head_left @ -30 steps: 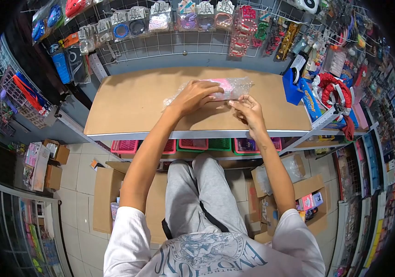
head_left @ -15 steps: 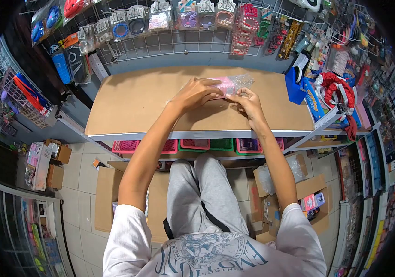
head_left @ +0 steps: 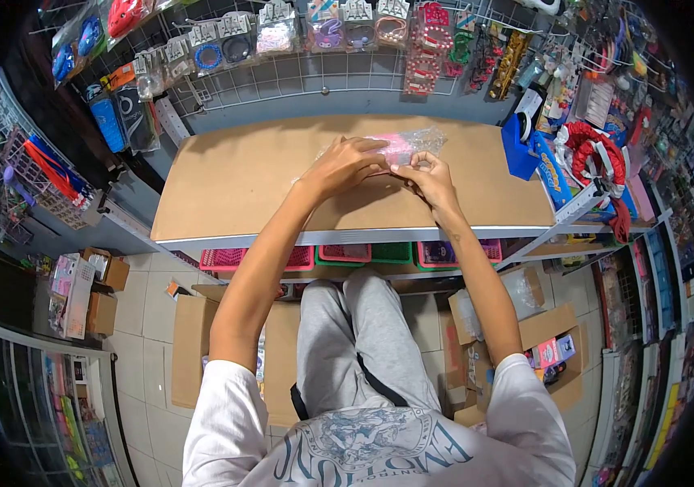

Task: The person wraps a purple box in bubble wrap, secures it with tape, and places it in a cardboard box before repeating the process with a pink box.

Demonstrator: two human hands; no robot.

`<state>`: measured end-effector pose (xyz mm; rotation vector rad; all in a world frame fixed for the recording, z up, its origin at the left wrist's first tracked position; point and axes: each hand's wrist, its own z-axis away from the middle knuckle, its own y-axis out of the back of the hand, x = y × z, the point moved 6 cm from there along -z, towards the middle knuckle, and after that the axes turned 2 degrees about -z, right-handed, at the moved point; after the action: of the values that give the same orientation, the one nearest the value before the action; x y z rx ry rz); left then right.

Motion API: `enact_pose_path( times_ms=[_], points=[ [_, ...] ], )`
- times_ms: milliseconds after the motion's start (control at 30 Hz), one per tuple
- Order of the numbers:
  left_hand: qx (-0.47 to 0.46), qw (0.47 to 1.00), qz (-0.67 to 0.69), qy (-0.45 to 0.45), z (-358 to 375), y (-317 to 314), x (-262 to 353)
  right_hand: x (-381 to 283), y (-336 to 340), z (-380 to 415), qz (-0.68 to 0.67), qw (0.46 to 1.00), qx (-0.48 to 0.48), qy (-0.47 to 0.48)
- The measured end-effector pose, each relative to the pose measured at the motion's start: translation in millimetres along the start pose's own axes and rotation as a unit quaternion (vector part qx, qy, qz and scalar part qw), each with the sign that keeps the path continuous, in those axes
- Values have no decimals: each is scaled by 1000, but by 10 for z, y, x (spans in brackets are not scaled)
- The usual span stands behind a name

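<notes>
A pink item in a clear plastic wrapper (head_left: 398, 144) lies near the back middle of the brown-topped shelf (head_left: 233, 183). Over its left part rests my left hand (head_left: 345, 165), fingers reaching across the pink part and lying flat. At its lower right edge is my right hand (head_left: 430, 180), with thumb and forefinger pinched together on the wrapper. The loose clear end of the plastic sticks out above my right hand. My palms hide part of the item.
Packaged accessories (head_left: 327, 32) hang on a wire grid behind the shelf. A blue holder (head_left: 519, 148) and red wrapped bands (head_left: 586, 156) stand at the right. Pink baskets (head_left: 300, 258) sit underneath. Open cardboard boxes (head_left: 193, 349) flank my legs.
My right hand has shifted slightly left and its fingers have closed in on the wrapper's edge. My left hand stays on the item.
</notes>
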<state>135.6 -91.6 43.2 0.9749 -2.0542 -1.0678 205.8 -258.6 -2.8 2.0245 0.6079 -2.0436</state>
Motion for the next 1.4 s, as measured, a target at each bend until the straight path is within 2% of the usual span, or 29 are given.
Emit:
enact_pose_path(
  times_ms=[167,333,433,533,733,833,933,1067,1133,1233,1333,1400],
  points=[
    [7,1000,-18,-2,0,-16,14,142,56,-94,37,999,8,23],
    [17,997,-76,-28,11,-63,41,166,41,-59,57,990,16,127],
    [46,991,-114,-54,31,-107,45,-4,14,51,226,958,37,171],
    [51,990,-121,-60,45,-112,50,-88,-29,83,329,928,40,167],
    [32,992,-112,-53,56,-86,62,-295,-165,278,465,868,59,165],
    [31,992,-114,-53,62,-75,84,-248,-175,264,493,840,67,217],
    [34,995,-85,-44,72,-76,51,-224,-144,258,502,831,80,225],
    [25,1000,4,-5,103,-12,-45,-303,-147,367,443,845,85,285],
    [12,1000,5,-28,148,40,5,-344,-100,408,400,860,103,299],
    [7,999,5,-42,251,84,75,-408,-25,431,378,844,144,351],
    [-6,999,11,-40,345,87,82,-549,16,388,430,794,163,397],
    [-17,999,7,-34,388,86,76,-663,48,273,450,807,100,370]
  ],
)
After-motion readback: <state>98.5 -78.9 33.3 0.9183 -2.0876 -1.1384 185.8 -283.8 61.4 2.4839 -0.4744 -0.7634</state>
